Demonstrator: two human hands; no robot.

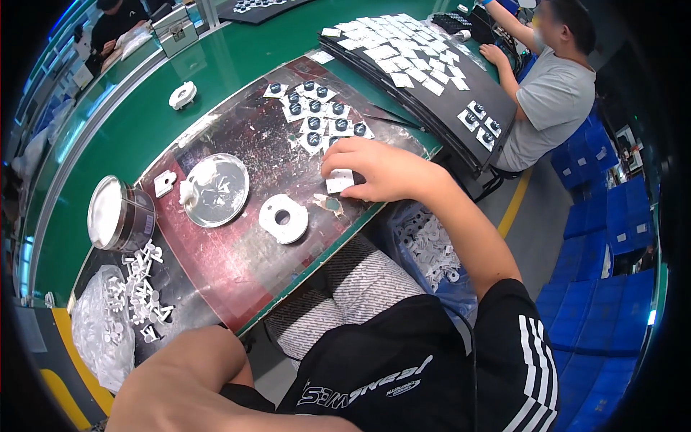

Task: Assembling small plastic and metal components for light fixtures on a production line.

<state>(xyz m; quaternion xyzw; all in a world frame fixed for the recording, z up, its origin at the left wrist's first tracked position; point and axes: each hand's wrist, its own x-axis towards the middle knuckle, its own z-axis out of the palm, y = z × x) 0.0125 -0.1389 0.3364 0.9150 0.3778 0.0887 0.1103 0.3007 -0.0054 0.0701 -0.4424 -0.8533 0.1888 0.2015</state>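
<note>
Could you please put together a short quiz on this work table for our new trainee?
1. Open question: What is the person's right hand holding between its thumb and fingers?

2. True or false: The white ring-shaped part lies nearer to the right hand than the shallow round dish does.

3. Fill in the blank: Just beyond the right hand, a cluster of white plates carries round ____ caps.

Key:
1. A small flat white piece.
2. True; the ring-shaped part lies between the dish and the hand.
3. Dark.
</note>
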